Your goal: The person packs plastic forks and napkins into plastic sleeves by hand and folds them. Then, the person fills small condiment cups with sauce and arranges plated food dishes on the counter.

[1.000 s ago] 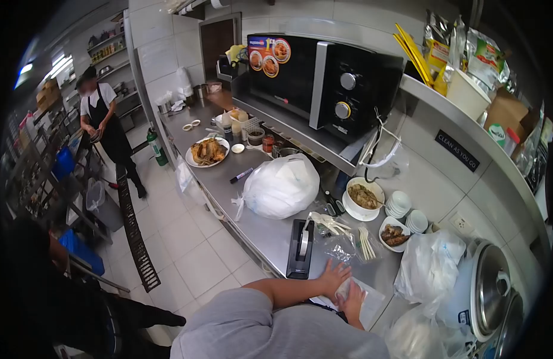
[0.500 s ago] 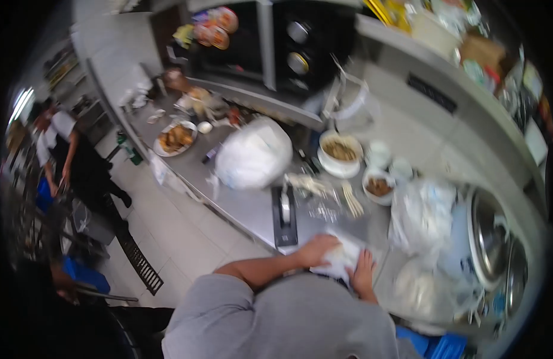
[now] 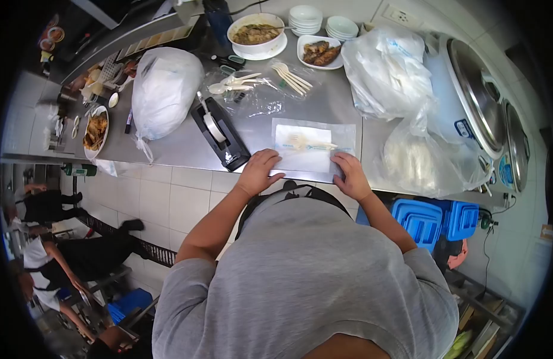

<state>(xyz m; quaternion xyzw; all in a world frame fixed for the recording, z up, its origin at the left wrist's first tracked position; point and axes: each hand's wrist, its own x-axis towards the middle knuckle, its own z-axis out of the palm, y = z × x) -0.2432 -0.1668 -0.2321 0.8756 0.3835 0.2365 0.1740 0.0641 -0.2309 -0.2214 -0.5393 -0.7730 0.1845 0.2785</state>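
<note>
A clear plastic bag (image 3: 343, 133) lies on the steel counter in front of me. Inside it are a white napkin (image 3: 306, 163) and pale cutlery (image 3: 300, 142), whose exact pieces I cannot make out. My left hand (image 3: 258, 172) is at the bag's near left corner, fingers curled over the edge with the thumb toward me. At the near right corner my right hand (image 3: 350, 175) grips in the same way. A black tape dispenser (image 3: 220, 134) stands left of the bag. Beyond it, loose pale forks (image 3: 291, 78) and spoons (image 3: 231, 84) rest on clear plastic wrap (image 3: 261, 105).
Full white plastic bags (image 3: 166, 90) stand left and right (image 3: 387, 72). At the back are a bowl of food (image 3: 255, 33), a dish of browned food (image 3: 320, 54) and stacked bowls (image 3: 305, 21). Large lidded pots (image 3: 477, 90) line the right. Co-workers (image 3: 61, 263) stand at left.
The view has swung to look straight down at the counter. My hands have gone from lying over the white packet to its near corners, leaving the napkin and cutlery visible.
</note>
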